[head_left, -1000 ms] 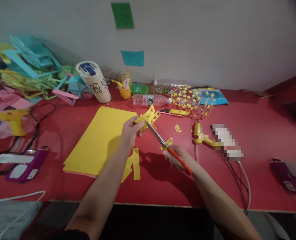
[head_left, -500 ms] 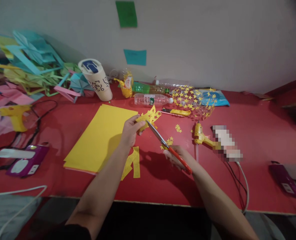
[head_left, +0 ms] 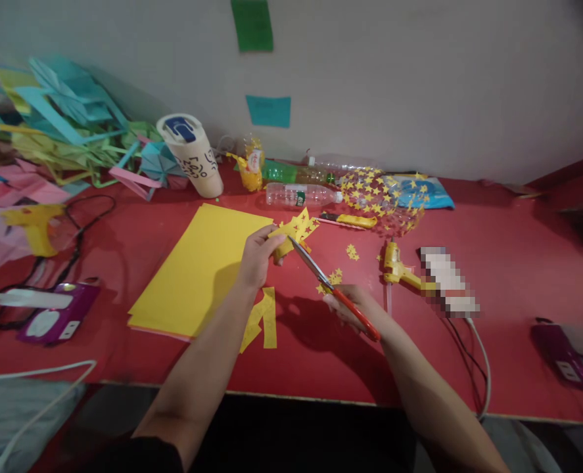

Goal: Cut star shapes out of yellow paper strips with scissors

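My left hand [head_left: 261, 253] pinches a piece of yellow paper [head_left: 284, 244], with star-edged yellow scraps [head_left: 305, 226] just behind it. In my right hand [head_left: 353, 305] are red-handled scissors [head_left: 355, 314], their blade tips at the edge of the paper. Small yellow stars [head_left: 334, 278] lie under the scissors, and a little pile of stars [head_left: 353, 252] sits farther back. Yellow sheets [head_left: 192, 269] are stacked beside my left forearm. Two cut yellow strips [head_left: 269, 318] rest on the red table [head_left: 315, 374] between my arms.
Behind my hands are a cutter [head_left: 357, 221], clear bottles [head_left: 301, 195] and a star-covered bottle [head_left: 370, 194]. A glue gun [head_left: 394, 266] and a blurred-out device [head_left: 449, 282] lie right. To the left stand a tumbler [head_left: 192, 157], folded paper [head_left: 74, 105] and another glue gun [head_left: 37, 230].
The whole view has shifted slightly. Both hands keep nearly the same pose, with the scissors still at the yellow paper.
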Demonstrator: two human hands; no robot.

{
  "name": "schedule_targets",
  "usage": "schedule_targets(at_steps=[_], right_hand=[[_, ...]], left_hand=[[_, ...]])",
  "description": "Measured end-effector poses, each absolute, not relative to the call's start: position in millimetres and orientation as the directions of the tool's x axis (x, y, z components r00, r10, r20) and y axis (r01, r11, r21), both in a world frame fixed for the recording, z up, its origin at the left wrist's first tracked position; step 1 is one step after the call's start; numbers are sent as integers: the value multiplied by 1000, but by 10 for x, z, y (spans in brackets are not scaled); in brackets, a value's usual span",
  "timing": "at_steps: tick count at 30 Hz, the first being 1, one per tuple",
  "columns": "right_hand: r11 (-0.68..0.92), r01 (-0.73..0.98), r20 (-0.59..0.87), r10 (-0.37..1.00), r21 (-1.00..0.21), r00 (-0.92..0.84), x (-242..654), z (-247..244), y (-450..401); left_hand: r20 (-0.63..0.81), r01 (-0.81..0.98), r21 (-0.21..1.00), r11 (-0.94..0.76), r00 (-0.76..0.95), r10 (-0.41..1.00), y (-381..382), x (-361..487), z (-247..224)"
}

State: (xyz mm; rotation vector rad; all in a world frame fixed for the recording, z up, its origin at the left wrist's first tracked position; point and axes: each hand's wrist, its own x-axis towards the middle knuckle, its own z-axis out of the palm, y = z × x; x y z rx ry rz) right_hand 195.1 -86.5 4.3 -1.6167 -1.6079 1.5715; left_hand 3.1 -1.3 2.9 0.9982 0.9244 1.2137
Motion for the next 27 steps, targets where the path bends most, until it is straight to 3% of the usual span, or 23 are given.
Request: schedule_targets(at_steps=[7,21,27], right_hand=[[-304,387,-432,848,-871,-307,1985,50,-846],[-198,322,-331,837,-926,-436,2062,-20,-838],[-216,333,-347,844,-918,-408,2017,-6,-845]], left_hand=[[84,-229,972,-57,110,990,-10,29,-12],[-20,-222,974,54,150,989,-42,47,48],[88,-157,986,-62,168,982,-50,53,20]])
